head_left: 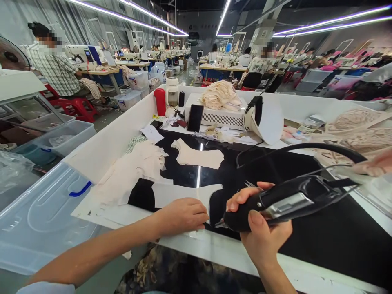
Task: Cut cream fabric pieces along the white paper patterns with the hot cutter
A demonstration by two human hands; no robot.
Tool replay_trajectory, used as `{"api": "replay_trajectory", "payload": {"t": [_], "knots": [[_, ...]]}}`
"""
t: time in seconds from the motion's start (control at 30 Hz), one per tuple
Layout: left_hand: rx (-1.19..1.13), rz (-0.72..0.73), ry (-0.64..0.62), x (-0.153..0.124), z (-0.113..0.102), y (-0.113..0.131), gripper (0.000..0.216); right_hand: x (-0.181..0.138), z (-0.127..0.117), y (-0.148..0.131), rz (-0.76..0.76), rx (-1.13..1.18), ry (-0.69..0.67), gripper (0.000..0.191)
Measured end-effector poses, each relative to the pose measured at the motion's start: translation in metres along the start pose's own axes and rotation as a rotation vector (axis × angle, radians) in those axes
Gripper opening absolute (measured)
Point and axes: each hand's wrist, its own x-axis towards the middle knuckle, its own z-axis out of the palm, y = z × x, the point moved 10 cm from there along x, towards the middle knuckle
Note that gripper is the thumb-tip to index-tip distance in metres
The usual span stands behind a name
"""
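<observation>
My right hand (260, 232) is wrapped round a black hand-held tool (294, 200) with a silver metal plate and a cord. Its rounded end points left, over the dark work surface (312, 253). Thin pointed metal tips (249, 184) show beside my right fingers; what they belong to is hidden. My left hand (180, 216) lies at the near edge of a white flat piece (183, 194), fingers stretched and slightly bent, thumb hidden. Black shaped parts (142, 195) flank that piece. Beyond it rests a single cream fabric piece (199, 154).
Cream pieces (131, 171) are heaped at left. Behind stand a phone (195, 118), a white vented box (211, 112) bearing stacked fabric (221, 94), and a white lamp shade (271, 118). Another person's blurred hand (376, 163) appears at right. A clear bin (52, 216) stands left.
</observation>
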Motion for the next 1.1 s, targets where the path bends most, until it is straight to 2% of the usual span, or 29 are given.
{"api": "replay_trajectory", "payload": {"t": [0.13,0.37,0.6,0.83,1.1], "knots": [[-0.010,-0.005,0.006,0.004,0.006,-0.002,0.015,-0.004,0.003,0.003,0.007,0.010,0.002,0.042],[-0.021,0.000,0.059,0.007,0.001,-0.001,0.023,-0.006,0.006,0.006,0.004,0.058,0.003,0.043],[-0.058,-0.019,0.070,0.007,0.002,-0.003,0.023,-0.001,0.005,0.005,-0.018,-0.002,0.049,0.042],[-0.060,-0.022,0.062,0.008,-0.002,-0.002,0.025,-0.003,0.005,0.009,0.014,-0.028,0.038,0.045],[-0.112,-0.099,0.054,0.009,0.000,-0.011,0.024,-0.004,0.007,0.008,0.008,-0.040,0.028,0.047]]}}
